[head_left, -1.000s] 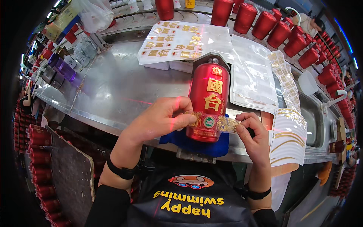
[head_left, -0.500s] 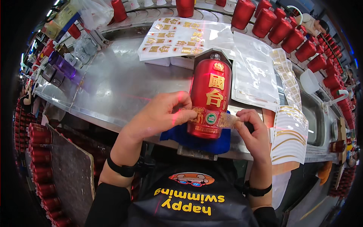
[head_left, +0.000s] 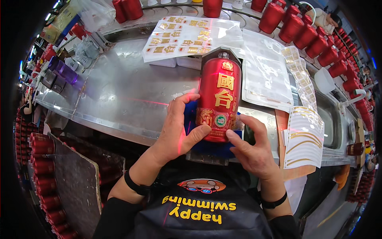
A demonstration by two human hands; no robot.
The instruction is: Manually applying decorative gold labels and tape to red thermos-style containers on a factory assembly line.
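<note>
1. A red bottle (head_left: 219, 99) lies on a blue pad (head_left: 207, 145) at the near edge of the steel table (head_left: 119, 95).
2. The left hand (head_left: 179, 127) holds the bottle's left side, fingers curled round it and thumb pressed on its low end.
3. The right hand (head_left: 250, 149) has spread fingers, and its thumb touches the bottle's low end.
4. Sticker sheets (head_left: 183, 38) lie behind the bottle.
5. More red bottles (head_left: 314, 36) stand along the far edge.
</note>
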